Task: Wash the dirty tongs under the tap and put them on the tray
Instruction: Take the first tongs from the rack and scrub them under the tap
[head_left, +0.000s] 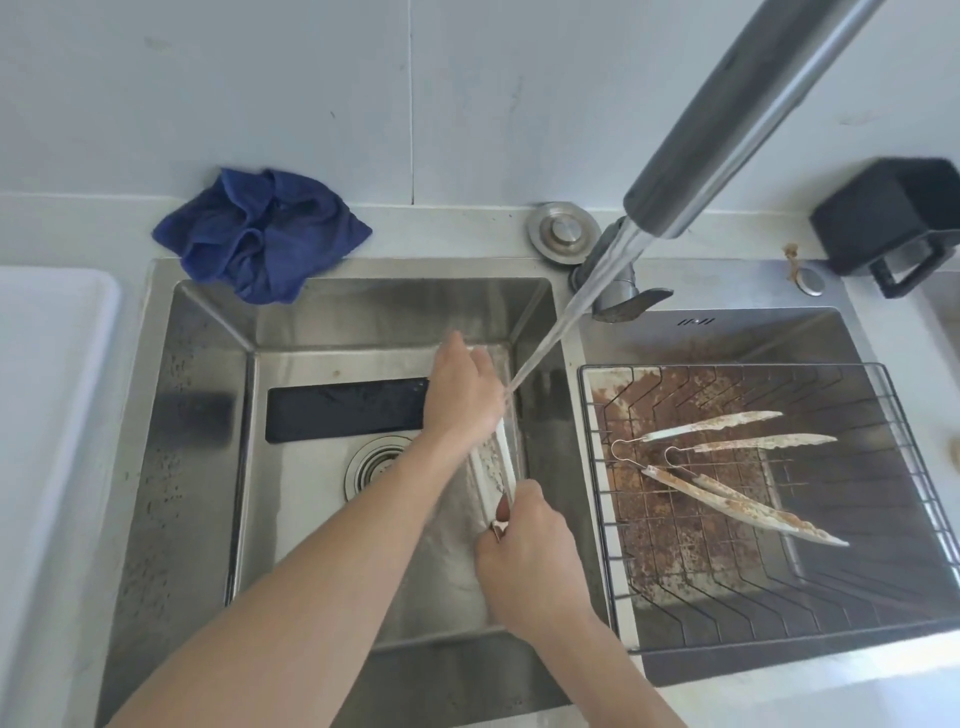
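Observation:
A pair of dirty metal tongs (496, 465) is held over the left sink basin (208, 395), under the water stream from the tap (727, 135). My right hand (524, 556) grips the hinge end near me. My left hand (462, 395) wraps the far tip end, where the water lands. Two more soiled tongs (727, 467) lie in the wire rack (909, 467) in the right basin. The white tray (47, 364) sits on the counter at the far left.
A crumpled blue cloth (265, 234) hangs over the sink's back rim. A black mat (343, 410) and the drain (374, 465) lie in the left basin. A black cup (893, 218) stands at the back right. A round metal cap (561, 234) sits behind the tap base.

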